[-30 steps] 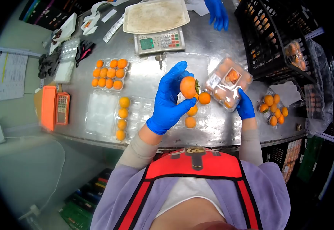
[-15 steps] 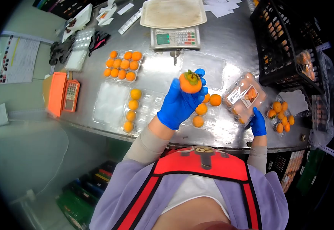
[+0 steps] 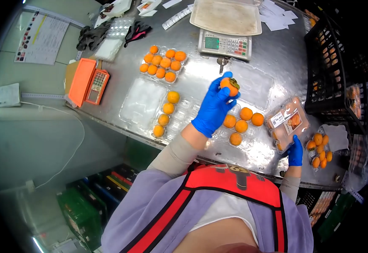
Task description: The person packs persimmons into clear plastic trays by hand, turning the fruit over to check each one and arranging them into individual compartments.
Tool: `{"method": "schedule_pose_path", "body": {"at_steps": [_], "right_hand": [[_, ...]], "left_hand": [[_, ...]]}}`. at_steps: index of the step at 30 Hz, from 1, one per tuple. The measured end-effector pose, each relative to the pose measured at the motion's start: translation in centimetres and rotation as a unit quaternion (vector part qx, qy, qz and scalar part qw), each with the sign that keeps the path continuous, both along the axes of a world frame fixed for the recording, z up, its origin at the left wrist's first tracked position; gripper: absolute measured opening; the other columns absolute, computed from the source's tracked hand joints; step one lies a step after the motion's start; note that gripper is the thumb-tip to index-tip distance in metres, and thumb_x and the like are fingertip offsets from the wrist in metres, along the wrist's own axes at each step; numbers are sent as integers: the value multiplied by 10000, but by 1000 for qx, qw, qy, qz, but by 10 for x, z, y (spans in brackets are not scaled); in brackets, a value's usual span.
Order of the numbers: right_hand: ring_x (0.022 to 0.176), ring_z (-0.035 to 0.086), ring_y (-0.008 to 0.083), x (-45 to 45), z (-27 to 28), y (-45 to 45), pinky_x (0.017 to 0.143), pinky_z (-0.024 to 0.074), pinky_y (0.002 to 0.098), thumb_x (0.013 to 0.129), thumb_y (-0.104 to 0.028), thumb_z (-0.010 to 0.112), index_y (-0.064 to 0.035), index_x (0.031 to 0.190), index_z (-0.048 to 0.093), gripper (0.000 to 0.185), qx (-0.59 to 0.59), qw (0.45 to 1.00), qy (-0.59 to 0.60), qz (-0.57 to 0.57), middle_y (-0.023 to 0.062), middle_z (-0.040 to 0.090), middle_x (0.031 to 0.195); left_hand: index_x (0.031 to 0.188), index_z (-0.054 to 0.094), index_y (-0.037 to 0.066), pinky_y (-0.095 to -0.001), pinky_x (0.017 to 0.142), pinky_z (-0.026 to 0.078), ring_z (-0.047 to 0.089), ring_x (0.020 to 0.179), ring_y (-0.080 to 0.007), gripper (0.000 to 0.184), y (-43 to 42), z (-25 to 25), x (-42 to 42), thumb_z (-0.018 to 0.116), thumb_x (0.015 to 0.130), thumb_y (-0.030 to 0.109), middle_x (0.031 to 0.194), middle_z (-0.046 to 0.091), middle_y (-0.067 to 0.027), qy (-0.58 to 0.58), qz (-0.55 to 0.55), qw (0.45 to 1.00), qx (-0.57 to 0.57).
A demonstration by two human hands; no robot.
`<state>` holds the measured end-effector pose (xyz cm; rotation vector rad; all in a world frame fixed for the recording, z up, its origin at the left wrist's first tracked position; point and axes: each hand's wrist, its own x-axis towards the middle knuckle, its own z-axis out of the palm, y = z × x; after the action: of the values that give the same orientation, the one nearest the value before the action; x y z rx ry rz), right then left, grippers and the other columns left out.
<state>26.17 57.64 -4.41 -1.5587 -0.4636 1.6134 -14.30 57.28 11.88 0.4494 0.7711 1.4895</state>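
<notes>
Since half a second ago the persimmon [image 3: 228,87] is being turned, its calyx [image 3: 234,82] being tipped rightward. It is being gripped above the metal surface [image 3: 283,55] by the curled fingers of the left hand [image 3: 213,109]; by those of the right hand [image 3: 295,152] a labelled pack [image 3: 288,125] is being held at one corner. Fruit [image 3: 173,97] in clear trays [image 3: 184,111] is being borne there, near a scale [image 3: 230,45]; on the wall [image 3: 44,76] a chart [image 3: 41,38] is being displayed.

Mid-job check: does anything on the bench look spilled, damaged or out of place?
Nothing looks clearly spilled or damaged. The untidiest spot is the loose white paper sheets, lying askew and overlapping beside the pale rectangular weighing pan. The orange persimmon held by the left blue-gloved hand shows no obvious damage.
</notes>
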Motion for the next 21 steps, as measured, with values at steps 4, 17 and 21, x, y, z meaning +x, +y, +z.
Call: {"method": "schedule_pose_path", "body": {"at_steps": [4,17,21], "right_hand": [[455,451,78,1,-5,-1,375,300,193,834,-330,627,-125,906,570,225,20,1000,11,-14,-33,512,618],[447,404,54,-5,9,-4,397,276,186,837,-312,628,-147,790,580,179,-3,997,-75,-35,-55,461,574],[637,551,80,26,-17,-10,510,385,195,877,-329,581,-67,1060,594,320,-33,996,-78,14,-10,629,836]], "left_hand": [[1354,386,99,-290,907,439,504,1033,-138,683,12,1,-28,684,746,11,1135,500,-26,264,128,954,55],[1308,420,21,-337,911,418,532,1049,-236,715,26,4,-73,687,646,-22,1233,515,-110,621,236,734,142],[1340,395,51,-356,959,392,506,1102,-234,683,47,-10,-105,636,706,-30,1238,496,-123,662,209,702,158]]}}
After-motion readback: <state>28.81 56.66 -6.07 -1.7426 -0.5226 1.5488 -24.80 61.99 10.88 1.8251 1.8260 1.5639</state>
